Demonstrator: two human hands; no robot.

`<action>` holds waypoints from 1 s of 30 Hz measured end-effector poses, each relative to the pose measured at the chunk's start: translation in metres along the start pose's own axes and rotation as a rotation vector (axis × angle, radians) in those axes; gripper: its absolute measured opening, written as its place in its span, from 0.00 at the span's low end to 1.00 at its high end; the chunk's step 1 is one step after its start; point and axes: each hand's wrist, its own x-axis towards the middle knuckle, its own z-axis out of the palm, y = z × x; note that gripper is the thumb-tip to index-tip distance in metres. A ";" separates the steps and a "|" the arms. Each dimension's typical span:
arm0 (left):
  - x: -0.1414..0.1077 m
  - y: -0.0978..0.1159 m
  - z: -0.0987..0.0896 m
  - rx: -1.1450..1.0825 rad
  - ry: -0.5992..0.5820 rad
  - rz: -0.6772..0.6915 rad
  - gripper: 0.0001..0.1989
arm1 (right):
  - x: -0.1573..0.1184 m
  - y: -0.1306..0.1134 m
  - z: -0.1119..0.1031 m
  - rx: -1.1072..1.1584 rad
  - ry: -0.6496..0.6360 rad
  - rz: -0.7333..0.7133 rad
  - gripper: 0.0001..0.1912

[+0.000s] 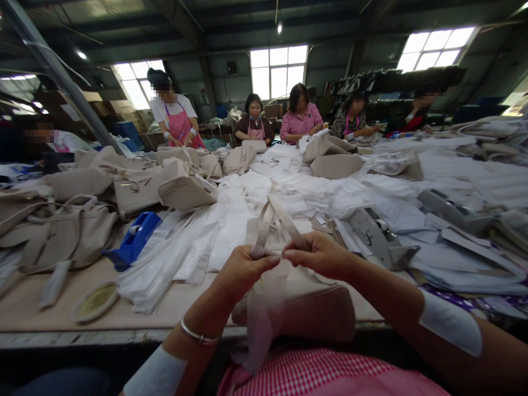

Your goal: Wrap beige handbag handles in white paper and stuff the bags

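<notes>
A beige handbag (pixel 317 308) lies at the table's front edge, close to my body. Its strap (pixel 266 223) rises in a narrow loop above the bag. My left hand (pixel 245 269) is closed round the left side of the strap, and a thin white wrapping sheet (pixel 264 319) hangs down below it. The right side of the strap is pinched in my right hand (pixel 315 254). My two thumbs nearly meet in front of the bag.
A blue tape dispenser (pixel 134 239) and a round dish (pixel 95 302) are on the left; a grey tape dispenser (pixel 381 236) is on the right. White sheets (pixel 235 220) and beige bags (pixel 187 187) cover much of the table (pixel 165 316). Several people work across it.
</notes>
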 end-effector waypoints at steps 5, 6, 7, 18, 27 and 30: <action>-0.001 -0.010 -0.005 0.050 0.091 0.053 0.10 | -0.001 -0.012 -0.024 0.489 0.156 -0.042 0.24; -0.001 -0.011 -0.005 0.077 0.096 0.072 0.10 | -0.001 -0.014 -0.027 0.482 0.169 -0.077 0.25; -0.002 -0.011 -0.004 0.108 0.102 0.091 0.10 | -0.001 -0.016 -0.029 0.447 0.182 -0.096 0.26; -0.006 -0.005 0.009 0.268 0.136 0.124 0.12 | 0.004 -0.018 -0.009 0.276 0.192 -0.152 0.29; -0.008 -0.001 0.011 0.283 0.143 0.100 0.13 | 0.012 -0.006 -0.002 0.186 0.163 -0.190 0.29; -0.009 -0.001 0.011 0.265 0.140 0.101 0.12 | 0.013 -0.004 0.000 0.159 0.142 -0.199 0.29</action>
